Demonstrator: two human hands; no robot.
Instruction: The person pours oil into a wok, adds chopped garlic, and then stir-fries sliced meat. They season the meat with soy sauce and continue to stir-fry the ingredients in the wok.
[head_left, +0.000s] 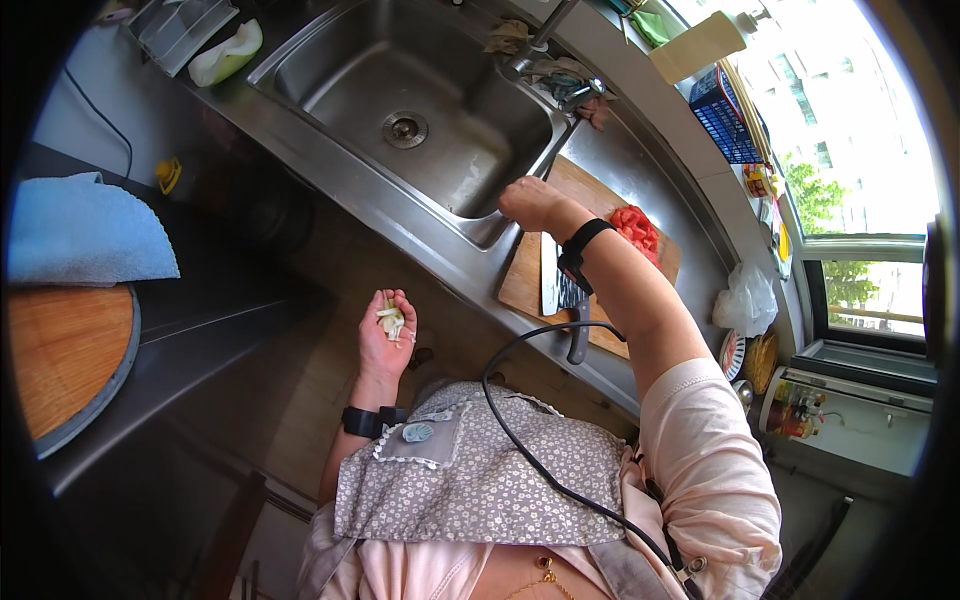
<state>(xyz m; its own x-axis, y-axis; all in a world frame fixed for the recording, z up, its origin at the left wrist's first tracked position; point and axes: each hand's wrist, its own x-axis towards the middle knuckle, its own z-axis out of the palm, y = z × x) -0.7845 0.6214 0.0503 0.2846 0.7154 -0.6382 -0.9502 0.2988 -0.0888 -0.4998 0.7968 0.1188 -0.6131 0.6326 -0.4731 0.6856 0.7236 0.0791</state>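
Observation:
My left hand (388, 334) is palm up to the left of the counter's front edge, with pale chopped pieces (391, 320), perhaps garlic or scallion, lying in its cupped palm. Over the sink's near right corner and the edge of the wooden cutting board (523, 274) is my right hand (531, 204), its fingers curled; whether it holds anything is hidden. A kitchen knife (578, 330) with a dark handle lies on the board, partly below my right forearm. Chopped red pieces (636, 232), which look like tomato, are heaped on the board beyond that forearm.
A steel sink (360, 161) is set in the counter. A melon-like wedge (226, 54) lies by a rack (184, 34). Left are a blue cloth (90, 229) and a round wooden board (71, 352). A blue basket (724, 112) and a plastic bag (746, 300) are near the window. A black cable crosses my apron.

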